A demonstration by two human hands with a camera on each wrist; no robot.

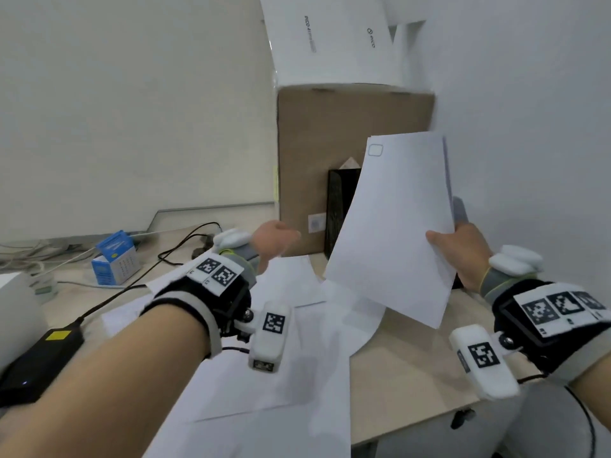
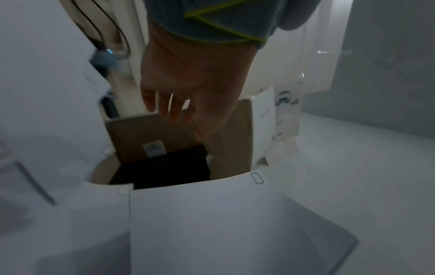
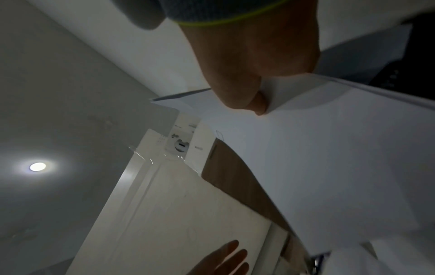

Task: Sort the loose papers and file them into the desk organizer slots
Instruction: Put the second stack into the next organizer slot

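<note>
My right hand [image 1: 444, 241] pinches a thin stack of white sheets [image 1: 396, 219] by its right edge and holds it tilted above the desk. The thumb [image 3: 247, 96] lies on the front of the stack [image 3: 329, 158], with the other fingers hidden behind it. A black desk organizer [image 1: 340, 206] stands behind the held sheets, against a cardboard box [image 1: 347, 143], and the sheets partly cover it. My left hand [image 1: 284, 236] hovers left of the organizer [image 2: 169, 167] with fingers [image 2: 174, 111] relaxed and nothing in it. More loose papers [image 1: 281, 342] lie spread over the desk below both wrists.
A white carton [image 1: 327, 38] sits on top of the cardboard box. A small blue box [image 1: 115, 257], black cables [image 1: 185, 246] and a black power adapter [image 1: 39, 361] lie on the left of the desk. A white wall rises close on the right.
</note>
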